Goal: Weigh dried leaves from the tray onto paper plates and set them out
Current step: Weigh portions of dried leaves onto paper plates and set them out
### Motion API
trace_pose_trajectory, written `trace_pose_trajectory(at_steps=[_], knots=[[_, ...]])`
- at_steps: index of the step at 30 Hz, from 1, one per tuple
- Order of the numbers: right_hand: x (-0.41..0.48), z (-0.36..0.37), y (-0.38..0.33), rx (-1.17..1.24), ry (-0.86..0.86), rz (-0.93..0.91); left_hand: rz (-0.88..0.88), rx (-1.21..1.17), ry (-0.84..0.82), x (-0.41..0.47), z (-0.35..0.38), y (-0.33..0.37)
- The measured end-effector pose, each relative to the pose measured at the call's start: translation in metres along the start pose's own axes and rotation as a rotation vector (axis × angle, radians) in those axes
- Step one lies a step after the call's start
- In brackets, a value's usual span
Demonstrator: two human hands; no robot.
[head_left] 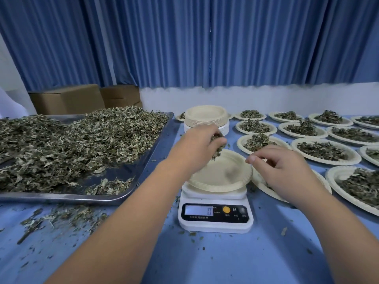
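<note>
Head camera. Gripped a clump of dried leaves [217, 150] in the left hand [200, 143], fingers curled round it, just above the far-left rim of an otherwise bare paper plate [224, 176]. Found that plate resting on a white digital scale [215, 223] near the middle of the blue counter [205, 261], closer to the front edge than to the back. Read a 0 on the display [198, 210].

Held the right hand [282, 170] just beside the plate's right rim, fingers loosely curled, nothing visible in them. Could not tell whether a fingertip touched the rim. Made out another plate under that hand, mostly hidden.

Saw the main heap of dried leaves [82, 140] piled on a steel tray [61, 196] toward the counter's left edge, with a bare strip along the tray's near side and a small separate tuft lying there. Noted leaf crumbs [61, 218] scattered on the counter in front of the tray and around the scale.

Saw a stack of unused plates [206, 115] behind the scale, toward the back edge. Saw filled plates [322, 150], each bearing its own mound, laid in rows from the stack out to the counter's right edge.

Beyond the back edge: cardboard boxes [67, 101] behind the tray, and pleated blue curtains [205, 48].
</note>
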State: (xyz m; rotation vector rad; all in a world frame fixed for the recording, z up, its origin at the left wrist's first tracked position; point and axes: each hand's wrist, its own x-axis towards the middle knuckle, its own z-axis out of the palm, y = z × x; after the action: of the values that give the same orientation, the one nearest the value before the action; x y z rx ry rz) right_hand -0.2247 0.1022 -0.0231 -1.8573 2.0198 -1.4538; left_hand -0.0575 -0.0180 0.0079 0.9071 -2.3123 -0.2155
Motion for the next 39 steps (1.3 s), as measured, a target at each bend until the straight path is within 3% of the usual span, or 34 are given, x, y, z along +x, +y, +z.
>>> trace_pose_trajectory(at_steps=[4, 7, 13, 17, 20, 23, 25, 39], knots=[[0.0, 0.0, -0.001, -0.026, 0.0, -0.019, 0.053, -0.018, -0.27, -0.004, 0.012, -0.001], [0.0, 0.0, -0.001, -0.022, -0.002, -0.023, 0.075, -0.122, -0.32, -0.016, 0.01, -0.003], [-0.002, 0.0, -0.001, -0.029, -0.012, -0.022, 0.009, -0.325, -0.147, -0.042, -0.013, -0.011], [-0.001, 0.0, -0.002, -0.031, -0.016, -0.029, -0.048, -0.045, 0.017, -0.061, -0.041, -0.039], [-0.001, 0.001, -0.003, -0.025, -0.016, -0.043, -0.308, 0.209, 0.011, -0.083, -0.055, -0.074], [-0.002, 0.003, -0.004, -0.047, -0.02, -0.05, -0.757, 0.306, -0.293, -0.099, -0.066, -0.106], [-0.002, 0.004, -0.003, -0.075, -0.03, -0.055, -0.869, 0.305, -0.392, -0.1, -0.07, -0.116], [-0.005, 0.008, -0.005, -0.111, -0.066, -0.066, -0.639, 0.466, -0.439, -0.1, -0.05, -0.089]])
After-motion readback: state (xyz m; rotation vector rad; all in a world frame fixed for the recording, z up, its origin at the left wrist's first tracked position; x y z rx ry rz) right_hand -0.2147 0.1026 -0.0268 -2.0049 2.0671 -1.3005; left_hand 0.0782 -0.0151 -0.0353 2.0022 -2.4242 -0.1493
